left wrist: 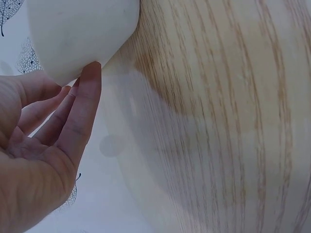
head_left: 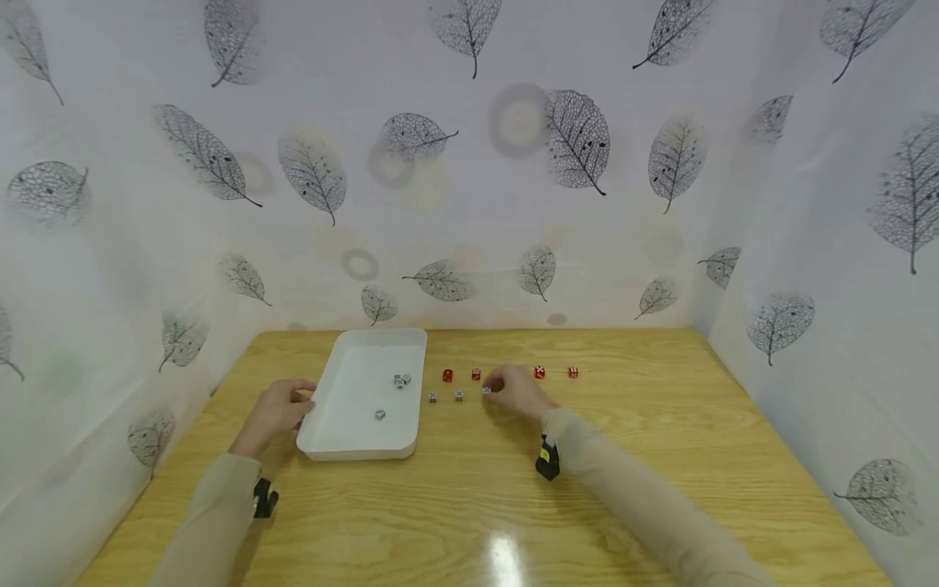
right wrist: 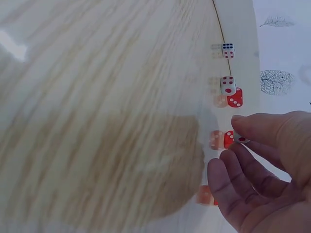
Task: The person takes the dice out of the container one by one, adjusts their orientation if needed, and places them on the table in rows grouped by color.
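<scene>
My right hand (head_left: 519, 393) pinches a small white die (right wrist: 240, 137) between thumb and fingertips, close over the table, just in front of a row of red dice. Two more white dice, one of them at the row's left end (head_left: 432, 397), sit to its left in a nearer row. With fingers and thumb at its left side, my left hand (head_left: 273, 416) grips the white tray (head_left: 315, 440). A small cluster of white dice (head_left: 401, 381) lies inside the tray, and a single die (head_left: 380, 415) rests nearer the front. In the left wrist view the fingertips (left wrist: 91, 73) press the tray's outer wall.
Behind the white dice, red dice stand spaced out, from the leftmost red die (head_left: 447, 376) to the rightmost red die (head_left: 573, 372). The right hand covers part of that row. The wooden table (head_left: 455, 514) ends at a leaf-patterned curtain (head_left: 469, 220) behind and at both sides.
</scene>
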A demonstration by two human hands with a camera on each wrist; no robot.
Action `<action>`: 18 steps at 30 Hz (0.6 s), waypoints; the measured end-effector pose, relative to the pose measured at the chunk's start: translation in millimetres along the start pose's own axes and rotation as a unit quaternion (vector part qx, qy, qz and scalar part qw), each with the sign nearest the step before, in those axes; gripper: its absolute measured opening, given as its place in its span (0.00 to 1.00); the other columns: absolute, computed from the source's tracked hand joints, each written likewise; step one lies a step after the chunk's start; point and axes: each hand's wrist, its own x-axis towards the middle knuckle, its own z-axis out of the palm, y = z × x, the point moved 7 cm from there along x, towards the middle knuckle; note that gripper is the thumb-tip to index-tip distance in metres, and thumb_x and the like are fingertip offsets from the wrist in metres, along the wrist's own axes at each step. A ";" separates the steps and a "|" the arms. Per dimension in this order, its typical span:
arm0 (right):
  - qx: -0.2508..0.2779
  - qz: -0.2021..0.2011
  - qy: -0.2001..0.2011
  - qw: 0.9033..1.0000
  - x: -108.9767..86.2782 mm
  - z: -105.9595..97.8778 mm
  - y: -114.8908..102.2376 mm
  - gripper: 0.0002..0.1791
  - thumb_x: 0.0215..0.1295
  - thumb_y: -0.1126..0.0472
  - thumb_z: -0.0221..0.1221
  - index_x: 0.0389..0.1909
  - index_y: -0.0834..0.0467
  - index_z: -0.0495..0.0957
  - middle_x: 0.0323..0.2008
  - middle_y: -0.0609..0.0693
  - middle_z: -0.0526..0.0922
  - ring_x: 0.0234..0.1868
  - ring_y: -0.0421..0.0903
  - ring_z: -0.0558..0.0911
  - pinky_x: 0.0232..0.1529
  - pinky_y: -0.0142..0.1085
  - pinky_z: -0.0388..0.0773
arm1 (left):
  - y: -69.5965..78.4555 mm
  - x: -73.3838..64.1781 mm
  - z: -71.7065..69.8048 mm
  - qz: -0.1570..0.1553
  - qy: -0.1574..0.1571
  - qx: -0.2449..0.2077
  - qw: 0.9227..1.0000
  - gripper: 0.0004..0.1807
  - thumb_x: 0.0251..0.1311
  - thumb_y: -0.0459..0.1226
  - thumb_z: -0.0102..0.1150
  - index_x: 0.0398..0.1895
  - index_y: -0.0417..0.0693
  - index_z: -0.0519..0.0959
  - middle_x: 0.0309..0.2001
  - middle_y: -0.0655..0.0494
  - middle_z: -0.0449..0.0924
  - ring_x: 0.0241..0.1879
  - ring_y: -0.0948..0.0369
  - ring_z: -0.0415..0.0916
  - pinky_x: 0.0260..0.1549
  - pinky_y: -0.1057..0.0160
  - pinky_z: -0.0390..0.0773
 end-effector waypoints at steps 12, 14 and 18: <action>-0.002 0.037 -0.003 0.999 4.5 4.4 5.6 0.07 0.61 0.65 0.64 0.40 0.59 0.86 0.39 0.50 0.85 0.41 0.44 0.81 0.46 0.38 0.81 | 3.1 -2.9 0.1 -0.007 0.002 0.006 1.000 0.22 0.67 0.30 0.51 0.63 0.29 0.69 0.49 0.29 0.78 0.41 0.48 0.81 0.30 0.59 0.84; -0.005 0.037 -0.001 0.999 5.9 5.1 5.2 0.07 0.61 0.65 0.65 0.40 0.59 0.86 0.38 0.51 0.85 0.41 0.44 0.81 0.45 0.38 0.81 | 3.0 -2.8 -0.3 -0.009 0.003 0.006 1.000 0.22 0.67 0.30 0.51 0.63 0.29 0.69 0.49 0.29 0.78 0.41 0.48 0.81 0.30 0.59 0.84; -0.014 0.034 0.009 0.999 8.4 6.1 4.6 0.06 0.60 0.66 0.65 0.38 0.59 0.86 0.37 0.51 0.86 0.39 0.44 0.81 0.44 0.37 0.81 | 3.0 -2.6 -0.5 -0.009 0.006 0.007 1.000 0.22 0.67 0.30 0.51 0.62 0.29 0.70 0.49 0.29 0.77 0.40 0.48 0.81 0.30 0.60 0.84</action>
